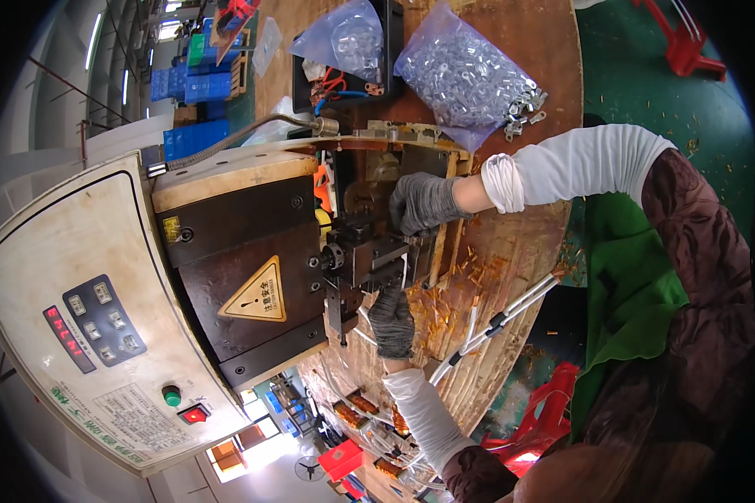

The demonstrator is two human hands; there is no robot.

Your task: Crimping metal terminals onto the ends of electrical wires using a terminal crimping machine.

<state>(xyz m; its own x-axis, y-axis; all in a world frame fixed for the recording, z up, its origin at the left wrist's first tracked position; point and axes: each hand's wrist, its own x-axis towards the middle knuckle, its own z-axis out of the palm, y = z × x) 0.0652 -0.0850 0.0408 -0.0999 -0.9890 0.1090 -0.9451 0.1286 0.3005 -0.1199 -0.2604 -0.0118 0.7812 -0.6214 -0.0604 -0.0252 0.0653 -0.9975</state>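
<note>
The picture is turned sideways, my forearms coming in from its right side. My right hand (428,204), the upper one, wears a dark grey glove and is closed beside the press tooling (367,258) of a bench machine; what its fingers hold, if anything, is hidden. Lower in the picture, my left hand (392,323), in a matching glove, is closed with its fingertips close to the same tooling. A thin white cable (405,270) runs from those fingertips toward the tooling. White sleeves cover both forearms.
The machine's pale control box (84,318) has a lit display and buttons. On the wooden table (554,109) lie a bag of metal cable lugs (466,75), a black tray (392,42), white cables (491,327) and copper-coloured scraps (445,314). A red stool (545,411) stands by.
</note>
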